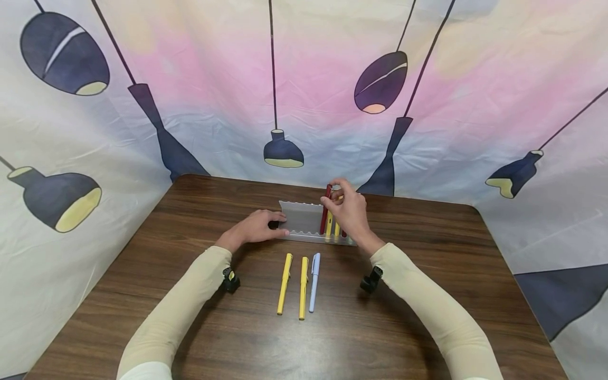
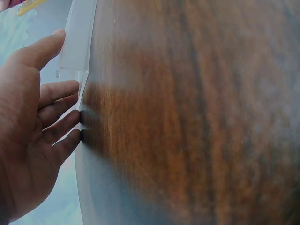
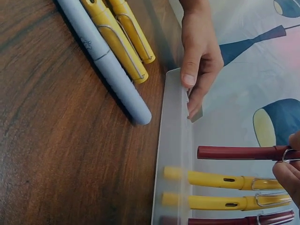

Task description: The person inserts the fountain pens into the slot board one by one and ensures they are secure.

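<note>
My right hand (image 1: 352, 214) pinches a dark red pen (image 1: 324, 217) near its clip, over the clear plastic pen holder (image 1: 303, 220). The pen's lower end points down at the notched front rim in the head view. Beside it, two yellow pens (image 3: 220, 179) and another dark red pen (image 3: 243, 220) rest in the slots, partly behind my right hand in the head view. My left hand (image 1: 254, 227) holds the holder's left end, thumb on the front rim and fingers around the side edge.
Two yellow pens, a left one (image 1: 284, 285) and a right one (image 1: 303, 287), lie on the wooden table (image 1: 228, 338) in front of the holder. Next to them lies a light blue pen (image 1: 314, 285). A printed cloth (image 1: 228, 116) hangs behind the table's far edge.
</note>
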